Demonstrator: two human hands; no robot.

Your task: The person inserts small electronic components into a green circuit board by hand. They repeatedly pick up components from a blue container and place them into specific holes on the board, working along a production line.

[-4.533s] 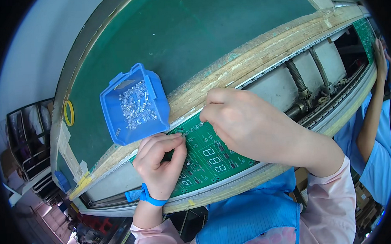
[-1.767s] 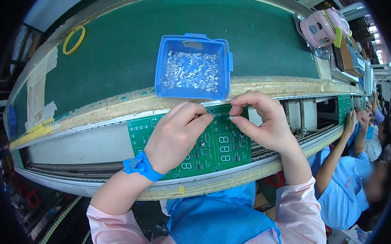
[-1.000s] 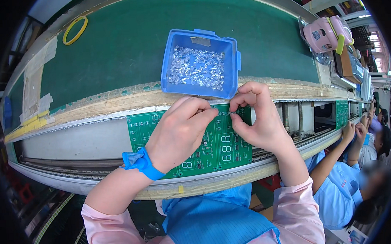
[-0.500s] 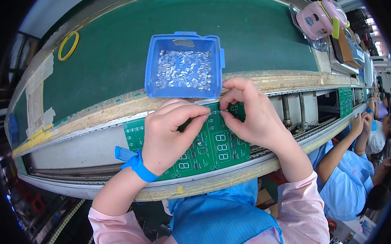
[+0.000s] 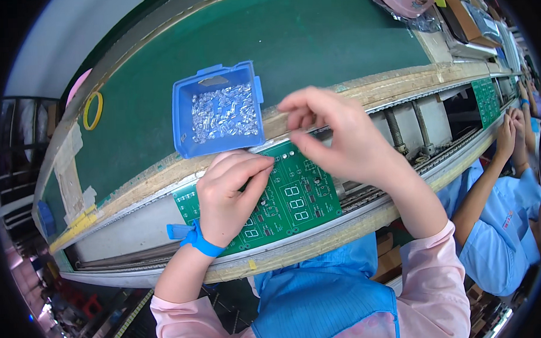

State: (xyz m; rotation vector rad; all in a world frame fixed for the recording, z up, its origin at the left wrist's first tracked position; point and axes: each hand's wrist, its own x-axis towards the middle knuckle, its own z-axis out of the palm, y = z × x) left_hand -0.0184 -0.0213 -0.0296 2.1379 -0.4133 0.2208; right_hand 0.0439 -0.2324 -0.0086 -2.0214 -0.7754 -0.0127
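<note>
Green circuit board lies across the metal rails of the conveyor, in front of the wooden ledge. Left hand, blue band at the wrist: thumb and forefinger pinched together at the board's far edge; cannot tell whether a part sits between them. Two small pale parts on the board, just beside those fingertips. Right hand slightly blurred, released, thumb and fingers spread apart above the board's far right portion. Blue bin near both hands, beyond the board, containing many clear components; yellow ring farther left at the edge of the green tabletop
</note>
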